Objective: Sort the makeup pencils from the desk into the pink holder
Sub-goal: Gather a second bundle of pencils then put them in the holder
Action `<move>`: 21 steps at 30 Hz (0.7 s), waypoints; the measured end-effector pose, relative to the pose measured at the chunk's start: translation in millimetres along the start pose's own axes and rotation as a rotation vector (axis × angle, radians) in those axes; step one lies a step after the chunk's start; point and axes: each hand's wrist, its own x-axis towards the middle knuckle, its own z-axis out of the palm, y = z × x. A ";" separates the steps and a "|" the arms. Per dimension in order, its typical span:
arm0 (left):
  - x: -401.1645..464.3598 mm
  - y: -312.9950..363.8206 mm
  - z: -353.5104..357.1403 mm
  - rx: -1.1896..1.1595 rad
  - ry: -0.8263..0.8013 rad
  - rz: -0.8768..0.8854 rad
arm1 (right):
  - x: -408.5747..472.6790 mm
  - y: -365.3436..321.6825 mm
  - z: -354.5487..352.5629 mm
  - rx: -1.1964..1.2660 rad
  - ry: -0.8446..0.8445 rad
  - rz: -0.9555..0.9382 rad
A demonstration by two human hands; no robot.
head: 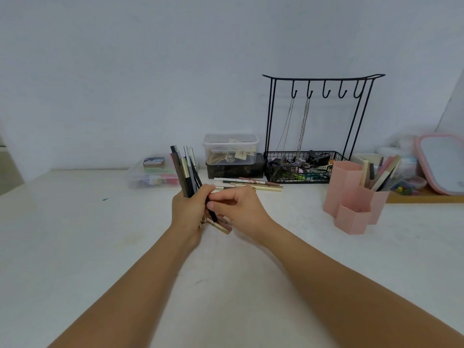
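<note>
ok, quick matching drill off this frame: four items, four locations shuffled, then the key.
Items:
1. pencil bundle
2. loose pencils
3. pink holder
4. chain necklaces

Places:
A. hanging from the black rack's hooks
B. gripped upright in the left hand
C. standing on the desk at the right
D. lying flat on the desk before the wire basket

Pairs: 1-B, 2-D, 3-C, 4-A

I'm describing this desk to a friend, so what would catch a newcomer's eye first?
Centre stage, the left hand holds a fanned bunch of slim makeup pencils upright while the right hand pinches one. At right stands a pink hexagonal plastic holder, with a black wire jewellery rack behind.
</note>
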 end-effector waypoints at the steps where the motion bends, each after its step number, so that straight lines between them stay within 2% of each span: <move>1: 0.3 -0.1 0.2 0.010 0.010 -0.008 | -0.5 0.1 1.0 0.022 -0.003 0.017; 3: 2.1 -0.7 0.4 0.020 0.019 -0.022 | -0.6 -0.4 3.5 0.059 -0.010 0.032; 5: 4.2 -0.5 0.0 0.019 0.014 -0.027 | 2.0 -0.2 2.3 -0.002 0.058 -0.005; 7: 6.1 0.7 -1.1 0.023 0.003 -0.036 | 6.6 3.3 -6.9 -0.165 0.213 -0.044; 9: 8.2 1.2 -2.3 0.026 0.014 -0.054 | 9.4 10.8 -25.6 -0.482 0.334 -0.050; 11: 10.1 0.9 -3.7 0.018 0.024 -0.064 | 10.1 21.8 -48.7 -0.835 0.296 -0.012; 13: 10.6 0.8 -4.6 0.015 0.020 -0.056 | 12.0 30.5 -69.0 -1.034 0.209 0.080; 17: 8.9 0.0 -4.8 0.037 0.006 -0.055 | 21.9 42.6 -95.6 -1.131 0.130 0.269; 21: 7.7 -0.9 -4.0 0.062 -0.001 -0.057 | 28.8 48.8 -105.9 -1.175 0.061 0.347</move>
